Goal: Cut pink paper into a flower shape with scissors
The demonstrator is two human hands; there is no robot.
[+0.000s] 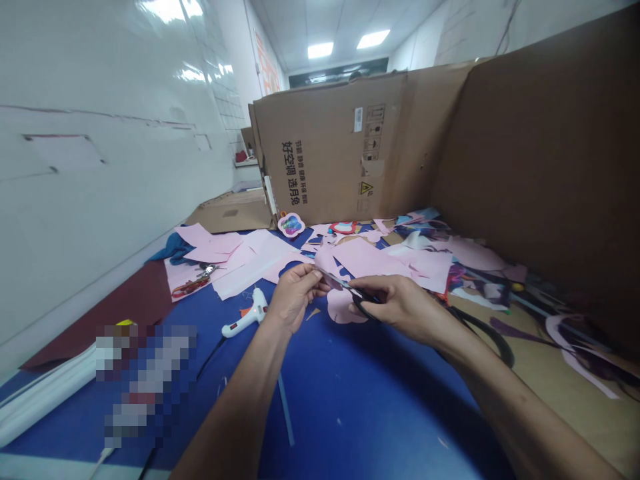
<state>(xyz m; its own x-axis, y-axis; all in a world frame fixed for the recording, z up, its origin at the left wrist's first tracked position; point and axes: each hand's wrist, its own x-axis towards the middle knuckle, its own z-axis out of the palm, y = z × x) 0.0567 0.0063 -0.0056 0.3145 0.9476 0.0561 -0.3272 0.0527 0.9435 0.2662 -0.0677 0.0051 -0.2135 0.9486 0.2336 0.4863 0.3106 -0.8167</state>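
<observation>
In the middle of the head view my left hand [296, 295] pinches a small piece of pink paper [325, 259] between thumb and fingertips. My right hand [400, 305] is closed round the black handles of a pair of scissors [364, 298]. The scissor blades point left and lie against the pink paper, close to my left fingertips. Below the blades shows a pink paper shape with a rounded, scalloped edge [345, 310]; whether it joins the held piece I cannot tell. Left of my left hand lies a white hot glue gun [249, 316].
A large cardboard box [330, 153] walls off the back and right. Pink paper sheets [370, 257] and scraps lie along its base. A flower-shaped decoration [291, 225] leans there. Keys [207, 271] lie at left, and a blurred power strip [150, 383] nearer on the blue table [350, 413].
</observation>
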